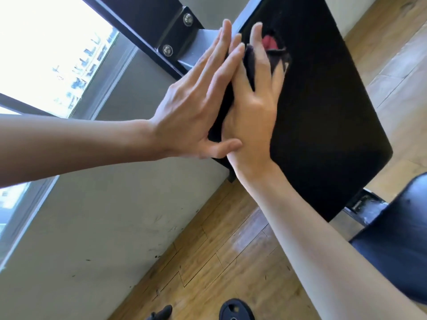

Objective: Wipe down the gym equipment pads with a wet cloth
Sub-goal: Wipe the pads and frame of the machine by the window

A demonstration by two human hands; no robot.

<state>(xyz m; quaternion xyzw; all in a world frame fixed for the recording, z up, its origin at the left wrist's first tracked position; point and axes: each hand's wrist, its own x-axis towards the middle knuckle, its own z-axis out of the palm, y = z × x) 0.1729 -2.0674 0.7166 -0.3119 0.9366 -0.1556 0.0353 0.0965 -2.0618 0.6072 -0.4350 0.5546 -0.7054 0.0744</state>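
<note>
The cloth was dark and bunched. It lay against the black pad at the pad's left edge, and only a fold of it showed between the fingers of the right hand. That hand lay over the cloth with its fingers spread and fairly straight, pressing it to the pad's face rather than gripping it. Its thumb was hidden, so it could not be told whether it hooked round the edge.

The left hand stood just beside it, flat and open, fingers straight and together, pressed against the same edge from the window side and holding nothing.

The pad's long axis ran from the top of the view down toward the lower right, so nearly all of its face lay to the right of and below the right hand. That hand was the nearer one for a stroke along that length.

The pad looked matte and smooth, apart from a tear just past the right hand's fingertips where pinkish-red filling showed. A cloth dragged across it would probably catch there.
</note>
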